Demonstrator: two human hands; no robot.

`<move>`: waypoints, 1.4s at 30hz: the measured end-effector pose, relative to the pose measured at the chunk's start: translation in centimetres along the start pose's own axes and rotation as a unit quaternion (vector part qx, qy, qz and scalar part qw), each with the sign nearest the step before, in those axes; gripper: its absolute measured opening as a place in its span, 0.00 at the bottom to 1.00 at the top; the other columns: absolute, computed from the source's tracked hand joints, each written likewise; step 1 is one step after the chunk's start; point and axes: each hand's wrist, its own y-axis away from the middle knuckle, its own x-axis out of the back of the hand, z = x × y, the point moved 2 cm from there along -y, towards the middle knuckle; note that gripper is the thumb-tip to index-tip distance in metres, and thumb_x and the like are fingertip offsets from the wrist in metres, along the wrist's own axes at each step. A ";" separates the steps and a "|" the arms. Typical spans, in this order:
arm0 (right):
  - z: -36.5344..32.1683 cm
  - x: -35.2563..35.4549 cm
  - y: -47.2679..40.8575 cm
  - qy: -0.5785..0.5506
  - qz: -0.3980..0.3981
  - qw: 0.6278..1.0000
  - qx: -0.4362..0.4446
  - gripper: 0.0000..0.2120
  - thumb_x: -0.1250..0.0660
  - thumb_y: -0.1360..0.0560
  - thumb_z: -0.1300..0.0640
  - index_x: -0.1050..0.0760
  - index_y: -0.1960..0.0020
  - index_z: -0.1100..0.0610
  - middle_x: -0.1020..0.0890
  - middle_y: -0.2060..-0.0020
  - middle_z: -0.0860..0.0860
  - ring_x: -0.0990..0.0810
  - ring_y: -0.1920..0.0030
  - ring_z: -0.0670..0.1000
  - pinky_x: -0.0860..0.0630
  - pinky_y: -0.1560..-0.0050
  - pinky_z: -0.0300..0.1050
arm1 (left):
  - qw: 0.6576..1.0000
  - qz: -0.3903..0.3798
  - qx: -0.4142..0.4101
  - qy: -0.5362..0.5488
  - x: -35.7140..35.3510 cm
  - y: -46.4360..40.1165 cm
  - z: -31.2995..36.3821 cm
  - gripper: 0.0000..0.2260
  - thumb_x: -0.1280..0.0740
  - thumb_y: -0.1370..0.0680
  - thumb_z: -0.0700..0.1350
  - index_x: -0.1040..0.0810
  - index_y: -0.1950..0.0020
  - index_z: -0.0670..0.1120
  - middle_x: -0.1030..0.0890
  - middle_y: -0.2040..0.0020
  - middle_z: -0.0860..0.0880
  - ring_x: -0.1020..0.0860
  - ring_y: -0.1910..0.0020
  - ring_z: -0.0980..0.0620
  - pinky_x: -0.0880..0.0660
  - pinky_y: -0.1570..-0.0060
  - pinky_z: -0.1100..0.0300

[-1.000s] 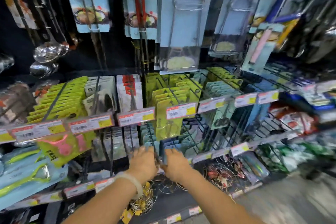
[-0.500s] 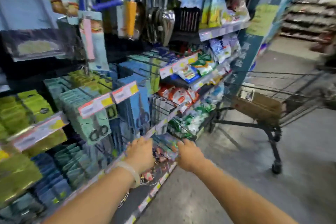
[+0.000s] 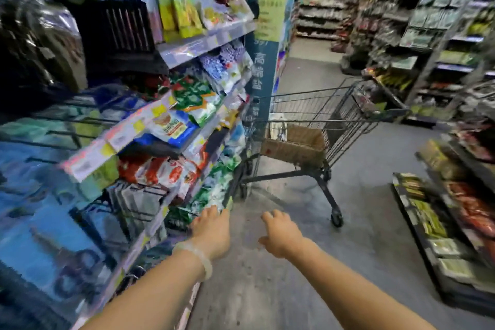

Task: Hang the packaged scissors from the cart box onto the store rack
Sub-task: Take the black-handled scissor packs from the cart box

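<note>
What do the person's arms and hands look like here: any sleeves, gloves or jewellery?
Both forearms are bare, with no sleeves in view and no gloves. The left hand has a pale, translucent-looking bangle round its wrist. The right hand and its wrist show nothing worn. No rings can be made out.

a shopping cart of thin dark metal wire, matt and dull, stands on a grey floor that looks like rough, speckled concrete. inside the cart sits a box of plain brown cardboard, matt, with worn edges. on the store rack, packets of glossy plastic film catch the light, and shiny paper price labels line the shelf edges. a smooth, pale, translucent bangle circles the left wrist. blur hides finer textures.
</note>
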 end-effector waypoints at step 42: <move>29.6 23.4 -60.0 -0.142 -0.010 0.984 -0.103 0.25 0.35 0.25 0.52 0.36 0.31 0.57 0.31 0.35 0.57 0.31 0.35 0.59 0.32 0.34 0.53 | 0.996 -0.077 -0.035 0.001 17.0 -66.4 19.0 0.28 0.35 0.23 0.52 0.41 0.26 0.47 0.41 0.25 0.43 0.42 0.26 0.42 0.41 0.29 0.49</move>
